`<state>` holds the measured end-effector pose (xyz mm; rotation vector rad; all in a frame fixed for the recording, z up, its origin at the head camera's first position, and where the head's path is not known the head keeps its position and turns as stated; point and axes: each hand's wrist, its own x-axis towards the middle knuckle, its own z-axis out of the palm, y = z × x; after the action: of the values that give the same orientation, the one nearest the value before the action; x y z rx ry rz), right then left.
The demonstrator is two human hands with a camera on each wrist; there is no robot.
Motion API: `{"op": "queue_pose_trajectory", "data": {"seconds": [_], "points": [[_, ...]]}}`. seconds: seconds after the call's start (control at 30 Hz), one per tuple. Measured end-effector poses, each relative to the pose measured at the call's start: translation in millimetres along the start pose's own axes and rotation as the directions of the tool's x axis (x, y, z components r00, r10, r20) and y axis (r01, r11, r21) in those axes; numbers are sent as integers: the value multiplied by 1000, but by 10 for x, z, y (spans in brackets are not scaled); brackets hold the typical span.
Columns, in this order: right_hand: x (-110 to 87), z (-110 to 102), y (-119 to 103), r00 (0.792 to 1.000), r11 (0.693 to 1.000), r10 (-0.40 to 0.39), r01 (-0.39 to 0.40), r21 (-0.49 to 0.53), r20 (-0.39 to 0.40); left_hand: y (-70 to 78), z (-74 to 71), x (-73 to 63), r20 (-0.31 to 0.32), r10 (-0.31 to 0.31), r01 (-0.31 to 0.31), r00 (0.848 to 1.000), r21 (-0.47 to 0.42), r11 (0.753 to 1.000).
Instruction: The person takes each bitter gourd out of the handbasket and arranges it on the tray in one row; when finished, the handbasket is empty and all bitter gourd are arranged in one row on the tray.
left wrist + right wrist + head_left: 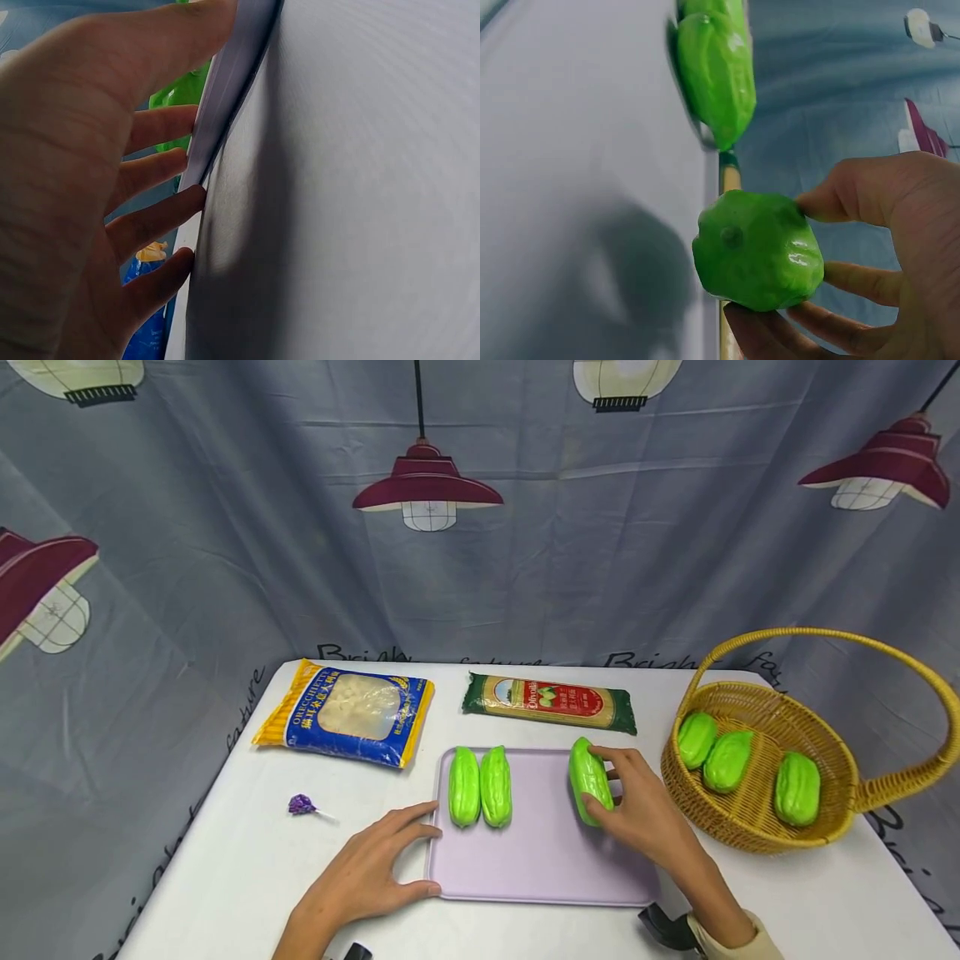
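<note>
My right hand point(645, 806) pinches a green ridged gourd point(587, 781) between thumb and fingers over the right part of the lilac tray point(540, 868). In the right wrist view the held gourd point(757, 251) hangs just above the tray, its shadow lying apart from it. Two similar gourds, the left gourd point(464, 787) and the right gourd point(496, 787), lie side by side at the tray's left. My left hand point(371, 868) touches the tray's left edge with spread, fairly straight fingers and thumb; the left wrist view shows its fingertips point(176, 157) near the rim.
A wicker basket point(757, 839) with a tall handle stands at the right, holding three more green gourds. Behind the tray lie a blue-and-yellow orecchiette bag point(352, 710) and a green-ended pasta packet point(551, 702). A purple-wrapped lollipop point(303, 804) lies at the left.
</note>
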<state>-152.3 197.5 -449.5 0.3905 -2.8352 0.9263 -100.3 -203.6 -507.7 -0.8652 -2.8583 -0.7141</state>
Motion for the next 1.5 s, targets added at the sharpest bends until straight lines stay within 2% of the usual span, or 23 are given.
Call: {"op": "queue_pose_trajectory", "data": {"seconds": [0.47, 0.83, 1.03, 1.5], "points": [[65, 293, -110, 998, 1000, -22, 22, -3, 61, 0, 14, 2, -18, 12, -12, 1000, -9, 1000], [100, 447, -250, 993, 999, 31, -27, -32, 110, 10, 9, -1, -12, 2, -2, 1000, -5, 1000], [167, 515, -325, 993, 999, 28, -25, -30, 113, 12, 3, 2, -29, 10, -10, 1000, -10, 1000], [227, 598, -407, 992, 999, 5, -1, -34, 126, 9, -8, -12, -6, -11, 11, 1000, -37, 999]]}}
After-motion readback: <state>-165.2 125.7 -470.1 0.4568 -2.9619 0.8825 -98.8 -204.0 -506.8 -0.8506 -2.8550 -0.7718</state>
